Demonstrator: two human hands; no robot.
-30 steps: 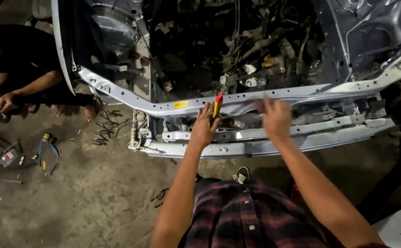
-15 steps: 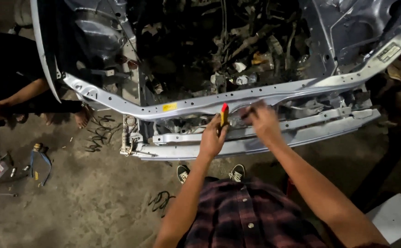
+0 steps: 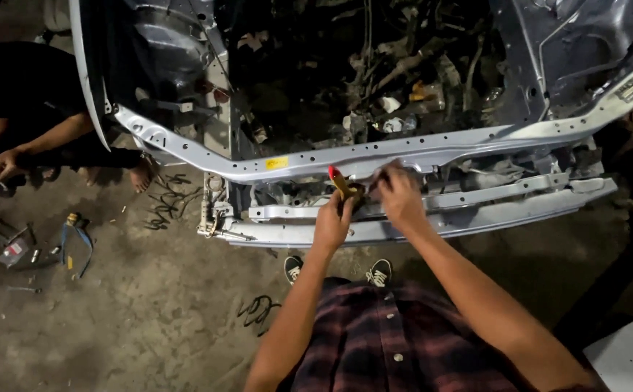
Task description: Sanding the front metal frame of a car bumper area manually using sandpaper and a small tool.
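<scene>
You wear a dark plaid button-front shirt (image 3: 396,341), checked in deep red and near-black, with small pale round buttons running down its middle. Its sleeves end high, so both your forearms are bare down to the wrists, with no gloves, watch or rings to be seen. Below the hem show your black low-top sneakers (image 3: 378,274) with white soles and white side markings.

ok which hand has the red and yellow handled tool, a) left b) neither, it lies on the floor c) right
a: the left hand grips the red and yellow handled tool at the car's front crossmember, while the right hand reaches in beside it without it.
</scene>
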